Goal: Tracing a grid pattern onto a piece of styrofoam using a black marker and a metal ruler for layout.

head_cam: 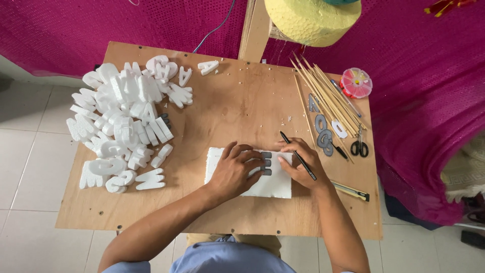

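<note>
A white foam sheet [275, 184] lies on the wooden table [227, 106] in front of me. A grey letter-shaped stencil [266, 163] rests on the sheet. My left hand [233, 169] lies flat on the sheet, fingertips pressing on the stencil. My right hand [304, 164] holds a black pen [298, 155] with its tip beside the stencil's right edge.
A large pile of white foam letters [124, 121] covers the table's left side. Bamboo sticks [328, 98], grey stencils [323, 134], scissors [359, 146], a pink pin box [355, 82] and a yellow cutter [351, 190] lie at the right. A yellow foam block [313, 20] hangs above.
</note>
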